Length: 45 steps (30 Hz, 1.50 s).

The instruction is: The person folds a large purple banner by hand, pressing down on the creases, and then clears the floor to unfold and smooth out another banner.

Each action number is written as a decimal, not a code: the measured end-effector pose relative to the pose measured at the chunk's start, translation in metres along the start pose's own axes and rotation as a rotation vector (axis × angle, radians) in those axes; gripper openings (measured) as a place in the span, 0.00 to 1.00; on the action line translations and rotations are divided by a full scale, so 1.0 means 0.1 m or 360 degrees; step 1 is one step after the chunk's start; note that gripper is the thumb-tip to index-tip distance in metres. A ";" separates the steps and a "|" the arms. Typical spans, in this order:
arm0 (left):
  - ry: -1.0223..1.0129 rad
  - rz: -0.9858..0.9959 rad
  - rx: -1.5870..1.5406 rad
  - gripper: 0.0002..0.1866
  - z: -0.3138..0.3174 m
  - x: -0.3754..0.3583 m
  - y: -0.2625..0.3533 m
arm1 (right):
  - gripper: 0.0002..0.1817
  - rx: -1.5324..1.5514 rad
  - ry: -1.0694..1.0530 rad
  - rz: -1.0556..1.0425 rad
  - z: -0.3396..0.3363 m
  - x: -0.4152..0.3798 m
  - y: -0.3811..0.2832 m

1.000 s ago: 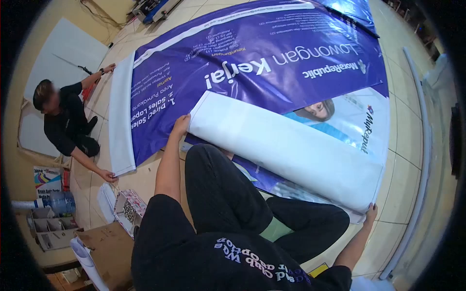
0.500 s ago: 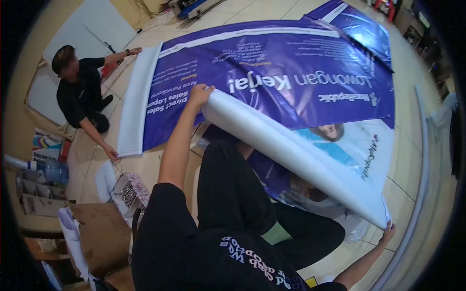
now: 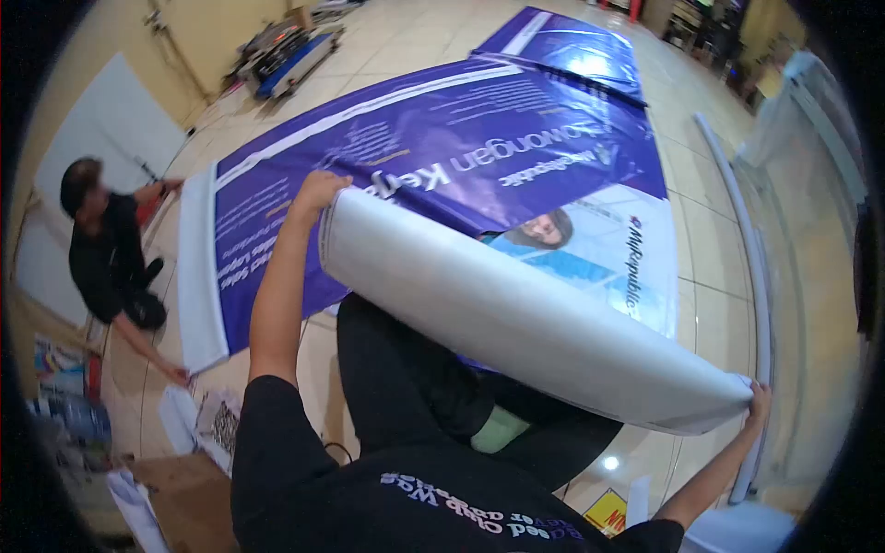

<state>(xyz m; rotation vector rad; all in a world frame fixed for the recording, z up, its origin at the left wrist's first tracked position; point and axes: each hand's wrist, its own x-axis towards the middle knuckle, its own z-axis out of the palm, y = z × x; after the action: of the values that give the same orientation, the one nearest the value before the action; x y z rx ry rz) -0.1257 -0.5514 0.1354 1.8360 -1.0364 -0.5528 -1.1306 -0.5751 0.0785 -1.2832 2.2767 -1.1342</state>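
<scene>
In the head view, with the clock face centred on the picture, a purple banner (image 3: 442,147) lies on the tiled floor (image 3: 705,240), spreading from 9 o'clock across to 1 o'clock. A white sheet (image 3: 525,313), curved over along its length, is raised in front of the person's bent legs (image 3: 406,387), slanting from 10 o'clock down to 4 o'clock. The left hand (image 3: 323,191), at 10 o'clock, has its fingers closed on one end of the sheet; the right hand (image 3: 760,403), at 4 o'clock, grips the other end at its corner.

At 9 o'clock a co-worker (image 3: 106,240) is down on the floor, one hand near each end of the banner's white border (image 3: 198,267). A long pale pole (image 3: 758,286) lies at 3 o'clock, beyond the sheet. A machine (image 3: 281,60) stands at 11 o'clock, a cardboard box (image 3: 184,498) between 7 and 8, and a yellow sign (image 3: 606,511) at 5.
</scene>
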 end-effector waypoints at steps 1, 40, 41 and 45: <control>0.0007 -0.0023 -0.0128 0.13 0.19 0.18 0.00 | 0.22 -0.0018 -0.0089 0.0095 0.06 0.16 0.12; -0.0480 -0.0007 0.0556 0.18 1.65 0.73 -2.06 | 0.19 0.0572 -0.0005 0.0747 2.46 0.04 1.66; -0.0523 0.0021 0.0549 0.18 1.67 0.72 -2.06 | 0.17 0.0468 0.0120 0.0860 2.41 -0.16 1.10; -0.0158 -0.0623 -0.0033 0.19 1.73 0.59 -1.86 | 0.12 0.0934 -0.0123 0.1174 2.24 -0.18 1.62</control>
<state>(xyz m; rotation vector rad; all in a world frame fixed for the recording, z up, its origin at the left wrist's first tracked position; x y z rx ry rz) -0.1404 -0.6471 -0.1069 2.0211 -0.7308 -0.8905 -1.0852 -0.6233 -0.1905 -0.2234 1.8640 -1.2647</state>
